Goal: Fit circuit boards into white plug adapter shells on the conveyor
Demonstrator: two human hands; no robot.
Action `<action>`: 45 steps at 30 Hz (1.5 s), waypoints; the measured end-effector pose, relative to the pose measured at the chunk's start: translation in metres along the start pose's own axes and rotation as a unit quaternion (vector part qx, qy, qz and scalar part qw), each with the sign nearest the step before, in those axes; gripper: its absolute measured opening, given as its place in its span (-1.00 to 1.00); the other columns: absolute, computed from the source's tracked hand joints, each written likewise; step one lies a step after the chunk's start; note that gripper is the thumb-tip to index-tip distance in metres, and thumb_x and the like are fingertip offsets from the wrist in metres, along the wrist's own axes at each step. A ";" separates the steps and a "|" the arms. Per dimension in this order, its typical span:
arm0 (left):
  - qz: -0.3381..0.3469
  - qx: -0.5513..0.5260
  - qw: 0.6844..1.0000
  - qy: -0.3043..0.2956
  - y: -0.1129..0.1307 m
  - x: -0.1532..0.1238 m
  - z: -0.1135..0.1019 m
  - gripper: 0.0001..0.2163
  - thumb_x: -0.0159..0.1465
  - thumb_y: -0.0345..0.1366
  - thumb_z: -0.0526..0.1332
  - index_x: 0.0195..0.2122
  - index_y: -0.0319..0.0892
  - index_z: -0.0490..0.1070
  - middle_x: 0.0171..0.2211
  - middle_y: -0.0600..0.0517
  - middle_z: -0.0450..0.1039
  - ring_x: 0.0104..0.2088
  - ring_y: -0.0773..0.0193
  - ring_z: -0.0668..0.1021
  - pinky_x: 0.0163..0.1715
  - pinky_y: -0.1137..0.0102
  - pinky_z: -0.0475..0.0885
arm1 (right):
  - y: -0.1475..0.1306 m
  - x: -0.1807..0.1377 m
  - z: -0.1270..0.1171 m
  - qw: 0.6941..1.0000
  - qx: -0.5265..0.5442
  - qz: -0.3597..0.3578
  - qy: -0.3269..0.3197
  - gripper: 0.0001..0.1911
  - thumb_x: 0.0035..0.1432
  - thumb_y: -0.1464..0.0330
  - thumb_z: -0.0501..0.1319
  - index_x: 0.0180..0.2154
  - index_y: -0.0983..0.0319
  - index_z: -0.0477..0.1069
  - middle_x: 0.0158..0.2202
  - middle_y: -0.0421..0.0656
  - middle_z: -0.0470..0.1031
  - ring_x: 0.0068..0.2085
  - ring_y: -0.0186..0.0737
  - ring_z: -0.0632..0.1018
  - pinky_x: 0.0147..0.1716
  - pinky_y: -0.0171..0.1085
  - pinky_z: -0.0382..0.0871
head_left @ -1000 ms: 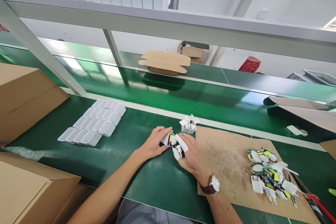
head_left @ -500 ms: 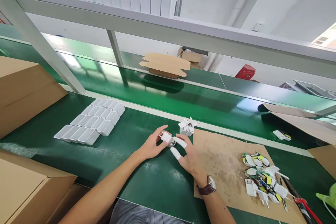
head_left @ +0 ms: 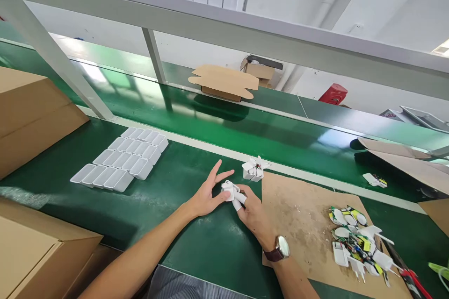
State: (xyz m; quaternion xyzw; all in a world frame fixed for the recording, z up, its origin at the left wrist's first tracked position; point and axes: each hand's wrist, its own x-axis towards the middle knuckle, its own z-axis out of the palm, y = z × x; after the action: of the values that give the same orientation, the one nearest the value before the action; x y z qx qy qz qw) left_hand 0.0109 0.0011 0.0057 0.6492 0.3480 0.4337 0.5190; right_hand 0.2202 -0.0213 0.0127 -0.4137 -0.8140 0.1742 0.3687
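A white plug-in charger (head_left: 228,189) is above the green bench, between my two hands. My right hand (head_left: 255,212), white covers on its thumb and index finger, pinches the charger from the right. My left hand (head_left: 206,197) has its fingers spread apart, with only the thumb tip against the charger's left side. Just beyond my hands stand white charger cases (head_left: 253,169) with loose white parts and wires poking out of the top. The inside of the held charger is too small to make out.
Rows of open white cases (head_left: 121,159) stand at the left. On a brown cardboard sheet (head_left: 291,224) at the right lies a pile of circuit boards and plugs (head_left: 354,238), beside red-handled pliers (head_left: 414,280). Cardboard boxes (head_left: 35,247) flank the left side. A metal rail (head_left: 210,28) crosses above.
My left fingers have opened and come off the charger, leaving the thumb on it. My right finger and thumb have closed on it. The view has shifted slightly.
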 end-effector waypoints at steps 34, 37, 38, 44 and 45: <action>0.010 0.106 0.984 0.141 -0.007 0.004 0.003 -0.67 0.45 -0.10 0.11 0.13 -0.13 0.40 -0.13 -0.06 0.62 -0.19 0.19 0.65 -0.13 0.27 0.58 | -0.005 0.002 0.011 0.998 0.038 0.049 -0.010 -0.65 0.39 0.38 0.14 0.17 0.12 0.36 0.01 -0.04 0.52 -0.06 -0.08 0.60 -0.06 -0.09 0.59; 0.001 0.120 0.982 0.143 -0.008 0.005 0.002 -0.66 0.46 -0.07 0.10 0.12 -0.12 0.41 -0.14 -0.06 0.61 -0.19 0.18 0.64 -0.13 0.25 0.58 | -0.004 0.002 0.011 0.997 0.053 0.051 -0.005 -0.67 0.39 0.37 0.15 0.15 0.10 0.39 0.01 -0.05 0.53 -0.07 -0.12 0.60 -0.07 -0.13 0.59; 0.001 0.121 0.982 0.146 -0.009 0.005 0.002 -0.66 0.46 -0.06 0.09 0.13 -0.12 0.41 -0.15 -0.06 0.60 -0.20 0.18 0.64 -0.14 0.25 0.58 | -0.004 0.002 0.011 0.997 0.060 0.047 -0.002 -0.69 0.39 0.37 0.14 0.13 0.10 0.42 -0.01 -0.06 0.53 -0.08 -0.13 0.60 -0.06 -0.13 0.59; 0.131 0.123 0.979 0.097 -0.013 0.002 0.004 -0.16 0.17 0.05 0.44 0.37 -0.09 0.10 0.09 -0.17 0.44 0.06 0.01 0.58 0.08 0.07 0.55 | 0.002 0.007 0.014 0.944 0.279 0.173 0.039 -0.68 0.38 0.18 0.14 0.06 0.12 0.51 -0.04 -0.05 0.59 -0.08 -0.09 0.63 -0.08 -0.07 0.63; 0.148 0.150 0.974 0.081 -0.012 0.001 0.006 -0.12 0.15 0.01 0.47 0.39 -0.08 0.07 0.13 -0.19 0.42 0.11 -0.02 0.56 0.12 0.02 0.52 | 0.002 0.008 0.015 0.919 0.332 0.210 0.034 -0.64 0.38 0.13 0.15 0.06 0.13 0.51 -0.09 -0.06 0.62 -0.12 -0.08 0.65 -0.13 -0.05 0.65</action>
State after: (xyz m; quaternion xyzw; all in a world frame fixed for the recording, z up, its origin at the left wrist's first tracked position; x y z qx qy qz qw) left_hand 0.0169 0.0022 -0.0062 0.7265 0.3495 0.5002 0.3159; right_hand 0.2072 -0.0136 0.0055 -0.4350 -0.5906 0.4939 0.4669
